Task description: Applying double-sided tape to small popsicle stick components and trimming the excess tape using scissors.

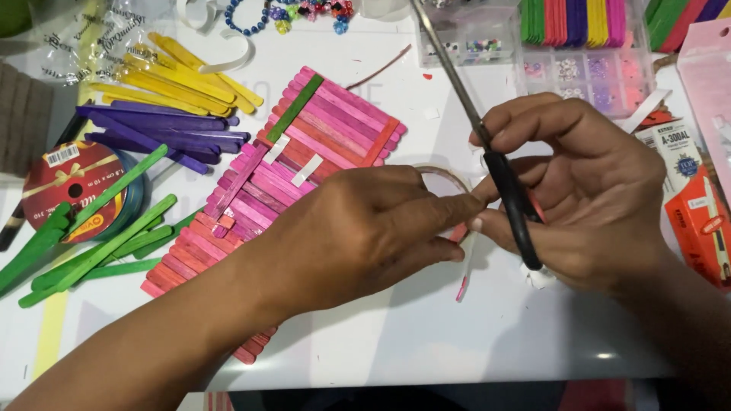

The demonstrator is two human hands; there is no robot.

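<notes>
My right hand (594, 190) grips black-handled scissors (502, 179), whose metal blades point up and away to the top of the view. My left hand (365, 228) reaches across and pinches a thin pink-and-white strip (464, 266) that hangs down between the two hands. A roll of clear tape (445, 176) lies just behind my left fingers, mostly hidden. Under my left wrist lie panels of pink and red craft sticks (320, 144) laid side by side, with a green stick and small white tape pieces on them.
Loose yellow sticks (175, 76), purple sticks (160, 129) and green sticks (99, 243) lie at the left beside a ribbon spool (72, 186). Bead boxes (586, 72) and coloured stick bundles stand at the back right. A red glue package (700, 221) sits at the right edge.
</notes>
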